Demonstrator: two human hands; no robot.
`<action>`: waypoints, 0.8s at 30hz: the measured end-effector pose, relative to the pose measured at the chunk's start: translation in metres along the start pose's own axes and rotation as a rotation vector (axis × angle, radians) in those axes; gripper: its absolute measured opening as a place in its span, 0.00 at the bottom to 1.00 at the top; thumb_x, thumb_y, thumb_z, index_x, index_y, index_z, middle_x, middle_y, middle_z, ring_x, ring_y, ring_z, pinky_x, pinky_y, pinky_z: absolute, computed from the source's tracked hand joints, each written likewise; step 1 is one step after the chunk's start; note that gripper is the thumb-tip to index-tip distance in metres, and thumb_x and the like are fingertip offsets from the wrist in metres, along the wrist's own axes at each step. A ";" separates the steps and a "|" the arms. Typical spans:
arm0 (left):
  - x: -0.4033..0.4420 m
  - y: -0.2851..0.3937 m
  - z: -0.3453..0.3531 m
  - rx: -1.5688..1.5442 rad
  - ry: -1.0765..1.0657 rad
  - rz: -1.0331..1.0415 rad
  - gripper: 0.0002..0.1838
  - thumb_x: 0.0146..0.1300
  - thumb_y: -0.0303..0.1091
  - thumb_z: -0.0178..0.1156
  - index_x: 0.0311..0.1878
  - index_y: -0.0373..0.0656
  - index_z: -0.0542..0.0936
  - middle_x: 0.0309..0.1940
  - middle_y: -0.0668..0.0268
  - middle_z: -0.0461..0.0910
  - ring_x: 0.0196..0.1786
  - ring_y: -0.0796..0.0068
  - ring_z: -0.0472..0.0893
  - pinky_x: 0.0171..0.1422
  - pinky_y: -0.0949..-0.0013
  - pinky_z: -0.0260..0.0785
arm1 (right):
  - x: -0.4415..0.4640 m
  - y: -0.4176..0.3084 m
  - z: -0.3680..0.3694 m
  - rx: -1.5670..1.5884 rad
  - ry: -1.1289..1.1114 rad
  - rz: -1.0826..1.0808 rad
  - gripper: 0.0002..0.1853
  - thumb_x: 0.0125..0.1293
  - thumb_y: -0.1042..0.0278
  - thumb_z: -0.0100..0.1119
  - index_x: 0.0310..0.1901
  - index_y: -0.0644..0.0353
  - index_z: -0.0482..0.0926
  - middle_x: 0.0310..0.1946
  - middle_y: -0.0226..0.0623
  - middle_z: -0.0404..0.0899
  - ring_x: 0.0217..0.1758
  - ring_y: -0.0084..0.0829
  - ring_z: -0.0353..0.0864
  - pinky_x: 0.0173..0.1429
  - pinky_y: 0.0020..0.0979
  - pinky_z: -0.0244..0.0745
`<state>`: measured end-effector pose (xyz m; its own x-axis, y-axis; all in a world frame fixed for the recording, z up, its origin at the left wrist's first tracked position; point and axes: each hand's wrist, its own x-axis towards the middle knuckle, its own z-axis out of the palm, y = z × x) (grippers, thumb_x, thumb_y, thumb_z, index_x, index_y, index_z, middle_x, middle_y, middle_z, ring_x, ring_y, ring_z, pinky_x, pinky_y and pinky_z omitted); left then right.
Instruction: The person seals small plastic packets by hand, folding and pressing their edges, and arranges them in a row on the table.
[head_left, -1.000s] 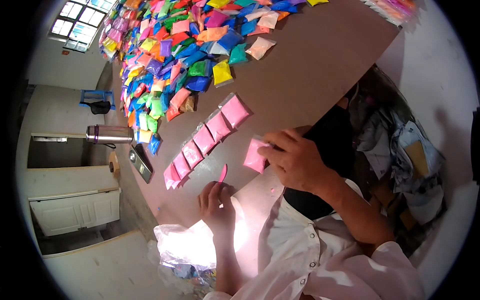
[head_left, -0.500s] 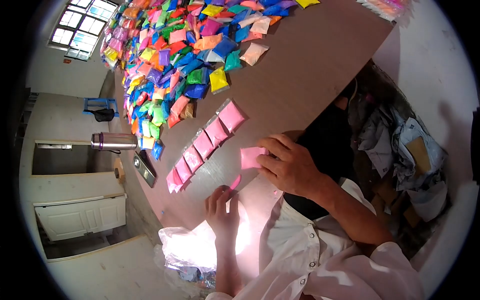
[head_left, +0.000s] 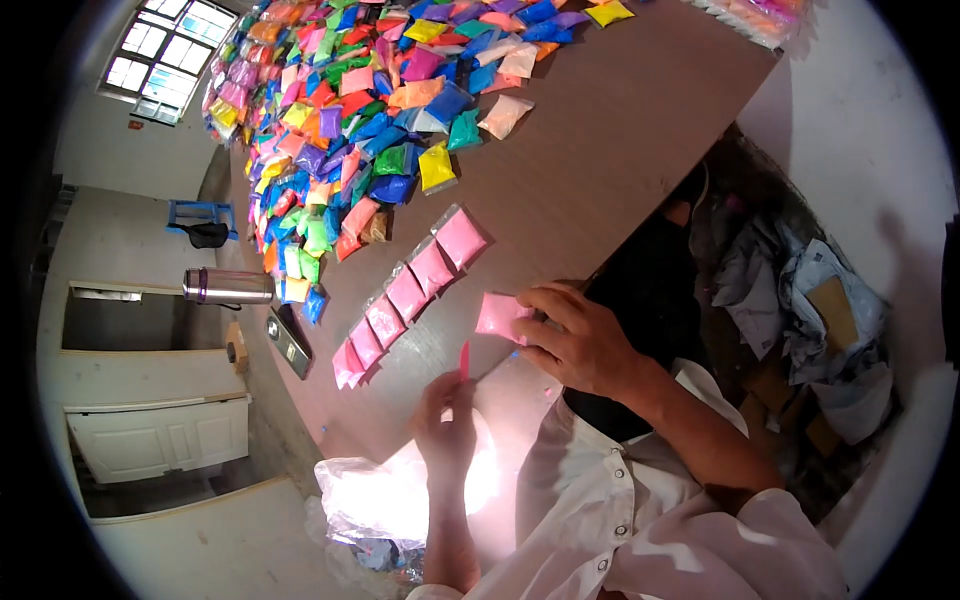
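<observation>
My right hand (head_left: 580, 340) is closed on a pink packet (head_left: 502, 316), holding it by one end just above the table. Lower left, my left hand (head_left: 442, 412) is closed around a thin, flat pink tool (head_left: 464, 362), its tip sticking up from the fingers; the exact kind of tool is unclear. Left of the held packet lies a slanting row of several similar pink packets (head_left: 404, 294), side by side with clear plastic edges. Bright sunlight washes out the area beside my left wrist.
A large heap of multicoloured packets (head_left: 395, 95) covers the far part of the brown table (head_left: 620, 130). A steel flask (head_left: 228, 285) and a phone (head_left: 288, 342) are at the left edge. Clear plastic bags (head_left: 370, 495) lie near my left forearm; crumpled wrappers (head_left: 830, 300) lie at right.
The pink tool in my left hand has swung more upright. My right hand has tilted the pink packet and shifted it slightly left. The row of packets stays as it was.
</observation>
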<state>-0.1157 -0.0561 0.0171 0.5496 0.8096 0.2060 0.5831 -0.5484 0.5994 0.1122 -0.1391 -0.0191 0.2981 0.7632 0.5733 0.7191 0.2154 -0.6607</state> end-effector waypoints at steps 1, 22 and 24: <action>0.003 0.010 0.005 -0.121 -0.038 -0.058 0.10 0.70 0.23 0.63 0.53 0.38 0.81 0.37 0.59 0.86 0.36 0.69 0.86 0.43 0.66 0.77 | -0.004 0.002 0.003 0.001 0.011 -0.011 0.13 0.57 0.72 0.72 0.44 0.56 0.81 0.52 0.39 0.79 0.58 0.43 0.81 0.59 0.40 0.81; 0.028 0.020 0.037 -0.060 0.000 -0.079 0.10 0.70 0.24 0.64 0.53 0.36 0.84 0.23 0.66 0.81 0.25 0.81 0.76 0.33 0.73 0.71 | -0.006 0.008 0.006 -0.035 0.057 -0.095 0.11 0.59 0.73 0.66 0.45 0.59 0.83 0.47 0.39 0.80 0.56 0.41 0.83 0.58 0.37 0.82; 0.029 0.006 0.041 0.005 0.146 0.177 0.10 0.71 0.23 0.62 0.53 0.35 0.83 0.26 0.66 0.81 0.27 0.82 0.76 0.34 0.74 0.72 | -0.007 0.009 0.005 -0.041 0.057 -0.094 0.12 0.59 0.73 0.66 0.45 0.59 0.83 0.47 0.40 0.80 0.56 0.41 0.83 0.58 0.37 0.82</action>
<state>-0.0720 -0.0442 -0.0049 0.5520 0.7218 0.4175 0.4882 -0.6856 0.5400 0.1133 -0.1396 -0.0311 0.2625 0.7043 0.6596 0.7705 0.2585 -0.5826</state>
